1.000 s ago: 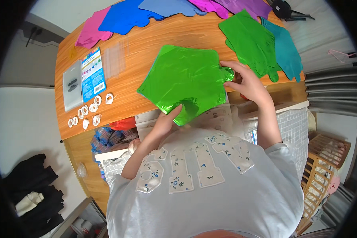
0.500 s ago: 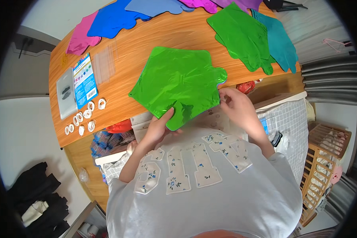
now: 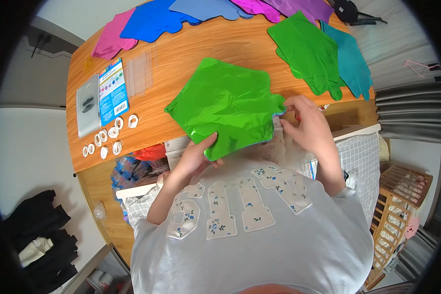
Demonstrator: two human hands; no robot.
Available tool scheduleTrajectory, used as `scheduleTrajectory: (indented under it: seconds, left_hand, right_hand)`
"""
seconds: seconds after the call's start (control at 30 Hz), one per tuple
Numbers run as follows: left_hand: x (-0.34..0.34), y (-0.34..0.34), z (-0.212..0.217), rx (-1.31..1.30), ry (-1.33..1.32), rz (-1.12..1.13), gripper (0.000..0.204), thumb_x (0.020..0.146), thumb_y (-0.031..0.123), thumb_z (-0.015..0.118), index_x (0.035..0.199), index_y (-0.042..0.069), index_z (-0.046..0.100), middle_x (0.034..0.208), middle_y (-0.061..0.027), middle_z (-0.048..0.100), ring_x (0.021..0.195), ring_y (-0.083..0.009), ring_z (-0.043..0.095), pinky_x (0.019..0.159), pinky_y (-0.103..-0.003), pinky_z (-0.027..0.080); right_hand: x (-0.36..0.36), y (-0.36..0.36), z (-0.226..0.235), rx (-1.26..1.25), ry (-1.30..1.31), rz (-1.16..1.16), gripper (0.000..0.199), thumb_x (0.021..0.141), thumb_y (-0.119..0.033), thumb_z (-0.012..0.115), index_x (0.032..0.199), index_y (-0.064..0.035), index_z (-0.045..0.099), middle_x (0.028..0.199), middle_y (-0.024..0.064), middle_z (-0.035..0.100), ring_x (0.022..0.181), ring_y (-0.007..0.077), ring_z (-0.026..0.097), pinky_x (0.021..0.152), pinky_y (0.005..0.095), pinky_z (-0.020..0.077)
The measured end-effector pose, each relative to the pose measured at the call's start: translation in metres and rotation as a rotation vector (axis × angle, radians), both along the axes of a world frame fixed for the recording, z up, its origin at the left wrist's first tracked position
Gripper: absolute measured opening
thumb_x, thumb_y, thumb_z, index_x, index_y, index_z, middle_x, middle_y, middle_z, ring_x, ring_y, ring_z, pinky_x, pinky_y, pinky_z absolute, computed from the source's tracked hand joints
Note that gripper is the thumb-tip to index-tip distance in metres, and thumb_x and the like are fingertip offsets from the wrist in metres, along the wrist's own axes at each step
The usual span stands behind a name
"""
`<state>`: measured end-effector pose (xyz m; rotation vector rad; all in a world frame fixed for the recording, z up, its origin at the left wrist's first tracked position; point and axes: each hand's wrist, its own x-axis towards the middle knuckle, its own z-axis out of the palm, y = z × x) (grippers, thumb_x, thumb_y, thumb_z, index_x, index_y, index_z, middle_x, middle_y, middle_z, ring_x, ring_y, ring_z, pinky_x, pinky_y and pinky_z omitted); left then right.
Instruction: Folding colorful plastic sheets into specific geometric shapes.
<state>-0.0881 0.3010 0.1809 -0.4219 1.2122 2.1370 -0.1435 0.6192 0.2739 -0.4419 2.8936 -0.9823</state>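
Note:
A flat, pentagon-shaped green foil balloon (image 3: 225,103) with a small tab on its right is held over the table's near edge. Bluish foil shows along its right rim, under the green. My left hand (image 3: 199,153) grips the lower edge, thumb on top and fingers underneath. At the tab, my right hand (image 3: 308,125) has its fingertips on the foil, with fingers bent and thumb just below.
Flat green foil balloons (image 3: 306,51) and a teal one (image 3: 349,61) lie at the right. Pink, blue (image 3: 157,22) and purple ones line the far edge. At left are white ribbon rolls (image 3: 103,135), a blue printed card (image 3: 113,93), a clear bag (image 3: 88,110) and clear sticks (image 3: 139,73). An open drawer sits below.
My right hand has moved from the balloon's right edge up to its tab, which is now bent. The left hand keeps its hold. The whole view has shifted slightly.

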Motion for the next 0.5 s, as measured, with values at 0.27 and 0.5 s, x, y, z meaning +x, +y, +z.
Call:
scheduleTrajectory:
  seconds: [0.27,0.5]
  left_hand:
    - [0.002,-0.019,-0.002,0.067,-0.014,-0.083,0.038,0.108,0.028,0.053,0.132,-0.001,0.051,0.084,-0.0166,0.07,0.051,-0.0237,0.065,0.042,-0.031,0.05]
    - [0.006,-0.024,-0.011,0.074,-0.006,-0.15,0.041,0.108,0.03,0.052,0.134,-0.002,0.049,0.088,-0.0186,0.072,0.053,-0.0234,0.067,0.043,-0.03,0.052]
  right_hand:
    - [0.013,-0.009,0.01,0.156,-0.156,-0.075,0.06,0.067,-0.023,0.088,0.115,-0.0045,0.057,0.098,0.013,0.064,0.095,0.033,0.064,0.084,0.042,0.0518]
    - [0.025,-0.013,0.0,0.195,-0.123,-0.028,0.064,0.067,-0.021,0.087,0.124,-0.0042,0.062,0.117,0.0165,0.069,0.112,0.0357,0.065,0.095,0.0444,0.052]
